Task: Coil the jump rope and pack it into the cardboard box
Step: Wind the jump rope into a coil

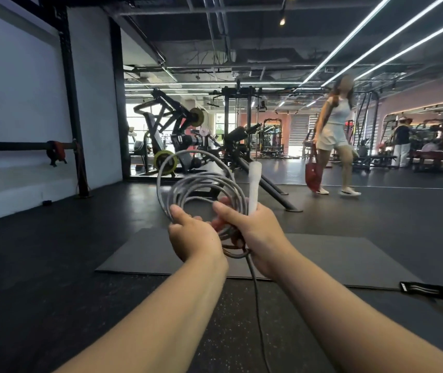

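A grey jump rope (199, 184) is wound into several loops held up in front of me at chest height. My right hand (252, 230) grips the bundle together with a white handle (255, 184) that stands upright above the fist. My left hand (190, 235) pinches the loops on the coil's lower left. A loose tail of rope (256, 305) hangs from under my right hand down toward the floor. No cardboard box is in view.
A dark exercise mat (322, 259) lies on the black rubber floor ahead. A black strap (435, 294) lies at the right edge. Weight machines (177, 135) stand behind the coil. A person with a red bag (333, 135) walks across at the right.
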`<state>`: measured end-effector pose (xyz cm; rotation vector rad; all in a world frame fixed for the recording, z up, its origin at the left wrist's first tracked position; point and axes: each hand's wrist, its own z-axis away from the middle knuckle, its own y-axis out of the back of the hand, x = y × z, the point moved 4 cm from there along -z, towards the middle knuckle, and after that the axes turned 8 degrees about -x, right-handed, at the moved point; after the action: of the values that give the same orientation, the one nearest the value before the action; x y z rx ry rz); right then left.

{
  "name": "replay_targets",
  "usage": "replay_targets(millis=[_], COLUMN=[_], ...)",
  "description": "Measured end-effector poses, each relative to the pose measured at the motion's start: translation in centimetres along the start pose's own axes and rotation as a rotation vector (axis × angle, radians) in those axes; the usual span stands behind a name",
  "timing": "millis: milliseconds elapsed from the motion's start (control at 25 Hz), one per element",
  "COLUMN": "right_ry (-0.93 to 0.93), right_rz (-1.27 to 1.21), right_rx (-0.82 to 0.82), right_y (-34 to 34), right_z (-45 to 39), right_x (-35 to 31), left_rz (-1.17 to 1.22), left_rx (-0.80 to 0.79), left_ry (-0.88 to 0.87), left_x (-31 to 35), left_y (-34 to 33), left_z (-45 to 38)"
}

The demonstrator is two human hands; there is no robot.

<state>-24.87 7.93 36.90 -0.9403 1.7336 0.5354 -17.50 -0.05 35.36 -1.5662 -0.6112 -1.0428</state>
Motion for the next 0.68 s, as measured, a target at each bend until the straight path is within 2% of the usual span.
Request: replay_targets(millis=[120,200,280,320,360,400,480,520,560,600,680], right_ry=[0.055,0.07,0.027,-0.006,-0.038,-0.066,-0.08,-0.064,-0.038,-0.012,0.009], right_rz=[0.208,0.319,0.453,0.529,0.613,0.693,0.837,0.911,0.98,1.036,1.106], right_rx=[0.056,-0.002,-0.099,-0.151,-0.194,-0.229,-0.294,-0.33,-0.364,-0.386,-0.403], right_y=[1.4,2.0,2.4,2.4,2.3,2.2,1.6,1.3,0.9,0.5,0.1], right_z=[-1.1,-2.0,-2.3,-2.2,-2.2,-2.1,-1.9,-1.9,-1.9,-2.0,-1.9], right_x=[-2.0,-3.4,-4.1,-4.1,-4.1,-3.9,-3.9,-4.0,-4.2,-4.4,-4.9], left_rz=[-0.24,-0.382,-0.498,-0.59,-0.737,-0.929,-1.383,-1.613,-1.788,-1.898,-1.947], left_rx=[-0.156,-0.276,-0.246,-0.162,-0.091,-0.069,-0.162,-0.256,-0.364,-0.498,-0.725], left_ry=[-0.086,-0.064,-0.025,-0.117,-0.339,-0.679,-1.392,-1.591,-1.661,-1.614,-1.468], left_x=[-0.5,-1.2,-0.4,1.0,3.0,4.6,6.3,6.3,6.2,6.2,6.7], left_y=[0.8,1.2,1.7,2.1,2.1,1.7,-0.1,-1.2,-2.1,-3.0,-3.9], left_z=[0.1,-0.5,-0.5,-0.5,-0.2,0.3,2.1,2.6,2.5,1.9,1.1])
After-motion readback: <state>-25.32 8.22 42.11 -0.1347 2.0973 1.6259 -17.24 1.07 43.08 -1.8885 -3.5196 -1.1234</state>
